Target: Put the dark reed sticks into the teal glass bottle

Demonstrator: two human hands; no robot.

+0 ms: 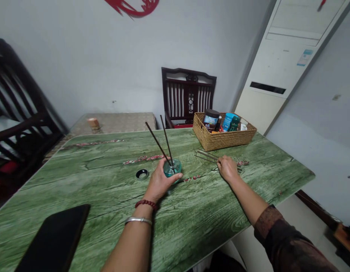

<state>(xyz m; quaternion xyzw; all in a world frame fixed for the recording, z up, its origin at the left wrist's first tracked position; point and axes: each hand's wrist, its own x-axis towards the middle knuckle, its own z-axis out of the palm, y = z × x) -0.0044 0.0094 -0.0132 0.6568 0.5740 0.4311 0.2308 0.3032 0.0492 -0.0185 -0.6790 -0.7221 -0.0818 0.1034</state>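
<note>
My left hand [160, 179] is wrapped round a teal glass reed diffuser bottle [177, 166] standing upright on the table. Two dark reed sticks [156, 138] lean out of its neck, spread apart at the top. To the left of that hand lies a small black ring-shaped cap [142, 173]. My right hand [228, 168] is low over the tabletop, its fingers closed on several thin reed sticks [205, 156] whose ends point left. The stick ends under the fingers are hidden.
A woven basket [227, 141] with jars and bottles stands at the back right of the green wood-patterned table [107, 192]. A black phone-like slab [54, 238] lies at the front left. Behind are a dark wooden chair [189, 75] and a lower table [124, 121].
</note>
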